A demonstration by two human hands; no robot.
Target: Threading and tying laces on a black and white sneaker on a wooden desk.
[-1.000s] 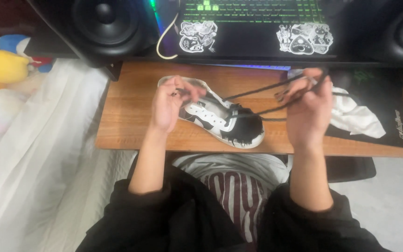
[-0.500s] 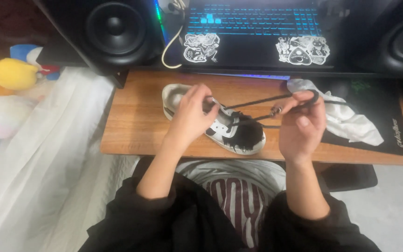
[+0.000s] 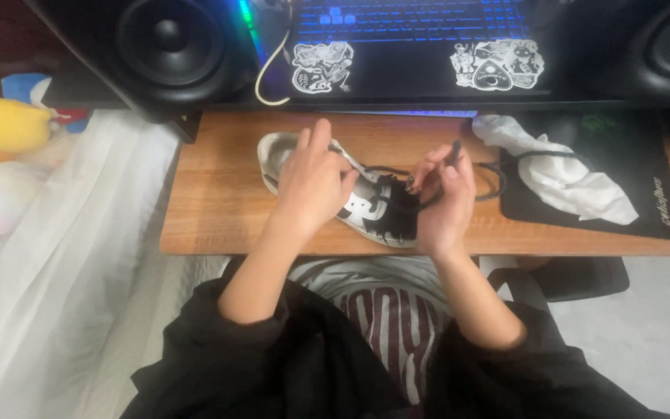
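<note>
Hands work a black-and-white low-top sneaker (image 3: 366, 203) lying mid-table: left hand (image 3: 312, 182) clasps its upper, right hand (image 3: 443, 198) pinches the thin black shoelace (image 3: 478, 186), probably limp and best gripped near its tip

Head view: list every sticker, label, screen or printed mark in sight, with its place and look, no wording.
Left sticker: laptop palm rest, white with black drawing.
Right sticker: same palm rest, white and black cluster.
Mouse mat print: black mat's right edge, small pale lettering; faint green mark near its top.
Shirt print: dark red letters on pale cloth.
No screen shows.
</note>
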